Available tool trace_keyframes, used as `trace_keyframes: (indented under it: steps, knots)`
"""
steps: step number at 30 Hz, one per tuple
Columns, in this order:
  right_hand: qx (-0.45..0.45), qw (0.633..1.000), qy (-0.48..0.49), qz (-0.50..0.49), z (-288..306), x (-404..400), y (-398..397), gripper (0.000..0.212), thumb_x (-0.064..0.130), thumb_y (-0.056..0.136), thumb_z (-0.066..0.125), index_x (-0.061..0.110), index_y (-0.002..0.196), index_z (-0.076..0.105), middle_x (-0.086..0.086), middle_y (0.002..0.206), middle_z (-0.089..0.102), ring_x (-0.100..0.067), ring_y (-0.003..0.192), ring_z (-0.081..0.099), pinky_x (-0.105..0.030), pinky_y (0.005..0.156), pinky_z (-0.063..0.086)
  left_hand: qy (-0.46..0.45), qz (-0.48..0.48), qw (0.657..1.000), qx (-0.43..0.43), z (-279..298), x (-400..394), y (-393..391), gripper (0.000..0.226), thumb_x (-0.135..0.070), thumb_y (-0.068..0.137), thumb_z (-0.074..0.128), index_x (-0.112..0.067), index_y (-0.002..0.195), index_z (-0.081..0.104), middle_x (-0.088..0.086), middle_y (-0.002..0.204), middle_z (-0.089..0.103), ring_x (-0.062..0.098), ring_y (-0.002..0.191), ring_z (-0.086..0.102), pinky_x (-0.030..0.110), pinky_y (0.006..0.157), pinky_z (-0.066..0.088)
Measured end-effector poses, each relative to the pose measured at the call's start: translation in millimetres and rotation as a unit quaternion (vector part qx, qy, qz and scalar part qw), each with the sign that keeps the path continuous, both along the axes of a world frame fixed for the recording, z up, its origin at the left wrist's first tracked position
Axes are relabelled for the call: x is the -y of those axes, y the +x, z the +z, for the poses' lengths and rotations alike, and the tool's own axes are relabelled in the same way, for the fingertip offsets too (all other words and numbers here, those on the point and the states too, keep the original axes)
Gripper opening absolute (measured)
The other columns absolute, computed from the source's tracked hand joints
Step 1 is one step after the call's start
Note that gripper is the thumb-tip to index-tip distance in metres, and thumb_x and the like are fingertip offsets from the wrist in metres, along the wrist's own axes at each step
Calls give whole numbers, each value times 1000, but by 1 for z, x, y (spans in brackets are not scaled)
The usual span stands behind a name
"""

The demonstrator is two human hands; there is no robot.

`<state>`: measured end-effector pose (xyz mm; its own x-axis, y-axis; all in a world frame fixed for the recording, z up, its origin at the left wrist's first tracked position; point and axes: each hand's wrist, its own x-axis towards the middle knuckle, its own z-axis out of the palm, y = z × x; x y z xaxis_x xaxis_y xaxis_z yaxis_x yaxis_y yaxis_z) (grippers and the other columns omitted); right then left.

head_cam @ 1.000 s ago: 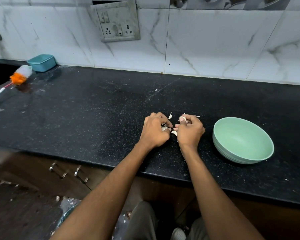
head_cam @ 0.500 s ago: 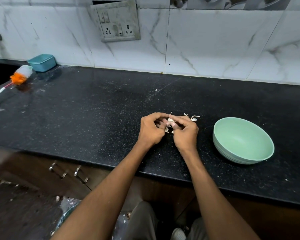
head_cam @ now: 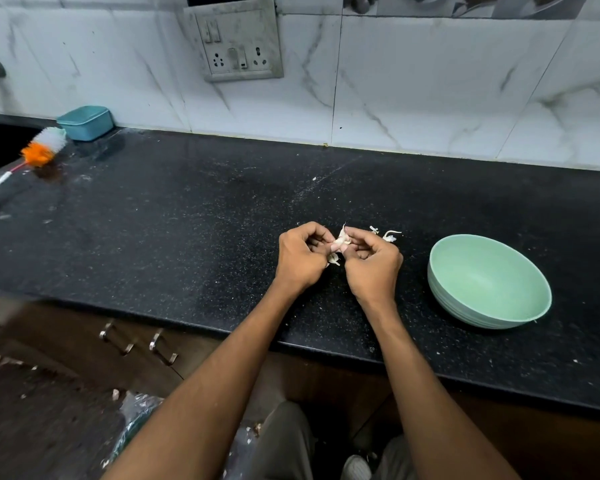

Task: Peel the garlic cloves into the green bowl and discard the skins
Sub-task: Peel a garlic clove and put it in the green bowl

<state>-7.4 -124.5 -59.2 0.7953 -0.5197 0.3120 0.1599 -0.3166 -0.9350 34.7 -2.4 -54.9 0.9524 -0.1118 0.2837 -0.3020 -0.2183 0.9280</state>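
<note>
The light is dim and soft. The black speckled stone counter [head_cam: 187, 209] shows weak glare. The edges bend and blur, mostly at left.

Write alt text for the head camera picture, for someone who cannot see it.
Two bare hands, left hand and right hand, pinch a garlic clove above a black counter. An empty green bowl sits to their right, loose skins behind.

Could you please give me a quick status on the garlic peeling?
Left hand and right hand both pinch one pale garlic clove. Round green bowl shows no cloves. Loose white skins on black counter, nothing blocking.
</note>
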Motion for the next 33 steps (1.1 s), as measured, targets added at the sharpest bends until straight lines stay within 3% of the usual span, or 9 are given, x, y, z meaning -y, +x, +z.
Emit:
trace_keyframes:
  steps: [4,7,11,16,21,33]
  knots:
    - [21,1000,2,-8,2,-1,-3,24,-6,82,76,15,91,82,12,85,76,-3,69,69,-16,67,54,-15,7,1000,-2,-3,0,2,13,3,81,80,-5,78,69,8,76,70,10,64,61,32,61,55]
    - [28,1000,-4,0,2,-2,-4,21,-3,81,78,16,88,82,9,87,77,-10,70,71,-17,65,54,-14,7,1000,23,-5,0,3,15,4,82,77,-9,79,70,6,76,70,9,64,60,28,60,55]
    - [12,1000,-4,5,1,-2,-2,22,-5,81,77,15,88,81,9,83,76,-1,56,61,-14,56,49,-5,8,999,33,-5,-1,2,20,9,82,70,-10,81,73,0,75,71,6,63,61,24,58,54]
    - [9,1000,-5,12,2,-2,-3,18,-4,83,75,7,95,81,4,85,77,3,63,67,-15,64,52,13,0,998,58,-5,-1,1,20,10,82,67,-8,83,75,1,79,74,17,67,68,31,62,60]
    - [12,999,-35,14,1,0,-4,15,1,82,78,8,94,82,3,89,76,-3,59,64,-14,56,49,13,-6,998,62,-5,-1,0,14,5,82,72,-9,82,74,4,79,74,30,69,68,41,62,60]
    - [22,998,-66,-7,2,-5,-5,9,5,77,82,10,85,82,3,81,74,-4,59,65,-15,58,51,38,-21,996,76,-6,-1,3,9,3,85,69,-5,81,69,8,77,70,29,68,64,40,63,56]
